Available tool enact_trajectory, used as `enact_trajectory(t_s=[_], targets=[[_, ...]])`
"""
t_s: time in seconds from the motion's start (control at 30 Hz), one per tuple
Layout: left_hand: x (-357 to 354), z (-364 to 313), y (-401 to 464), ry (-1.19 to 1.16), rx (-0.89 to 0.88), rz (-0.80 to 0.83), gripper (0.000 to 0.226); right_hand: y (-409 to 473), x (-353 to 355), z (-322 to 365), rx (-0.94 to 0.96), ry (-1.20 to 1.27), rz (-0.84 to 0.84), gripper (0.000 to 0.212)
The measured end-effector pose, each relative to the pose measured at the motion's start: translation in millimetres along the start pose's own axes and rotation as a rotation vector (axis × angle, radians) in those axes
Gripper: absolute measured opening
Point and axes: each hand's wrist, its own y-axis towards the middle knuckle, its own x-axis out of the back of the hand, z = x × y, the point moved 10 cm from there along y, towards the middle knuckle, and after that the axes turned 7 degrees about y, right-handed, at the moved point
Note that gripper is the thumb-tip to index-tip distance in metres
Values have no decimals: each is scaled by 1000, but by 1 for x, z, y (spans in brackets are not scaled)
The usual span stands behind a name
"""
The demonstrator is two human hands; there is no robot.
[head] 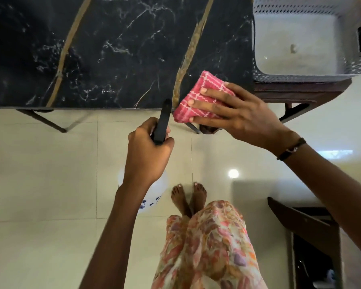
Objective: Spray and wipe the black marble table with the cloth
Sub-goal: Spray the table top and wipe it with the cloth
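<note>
Table: the black marble table fills the far left and middle of the view, with white veins and two tan streaks running across it; its near edge runs across the picture just beyond the hands.
Cloth: a folded pink cloth with white check lines lies on the near right corner of the table, one corner hanging over the near edge.
Right hand: the right hand lies flat on the cloth, fingers spread and pressing down on it, thumb tucked under the near side; a dark band circles the wrist.
Left hand: the left hand is closed in a fist around the black head of a spray bottle, just near of the table edge and to the left of the cloth.
Spray bottle: its black nozzle points toward the table edge; the white body with blue print hangs below the wrist, mostly hidden by the arm.
Basket: a grey plastic basket with lattice walls sits at the far right, on a brown stand beside the table.
Floor: pale tiles, with the person's bare feet near the middle.
</note>
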Motion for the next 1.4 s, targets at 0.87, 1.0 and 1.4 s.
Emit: enact_trajectory(t_s=[0.87, 1.0, 1.4], targets=[[-53, -178, 35, 367, -282, -152, 8, -21, -19, -146, -929, 1591, -639, 51], [-59, -189, 52, 331, -231, -146, 6, -45, -20, -108, -934, 1684, -669, 55], [-82, -219, 105, 225, -143, -106, 12, 26, -42, -240, -934, 1605, -704, 58]])
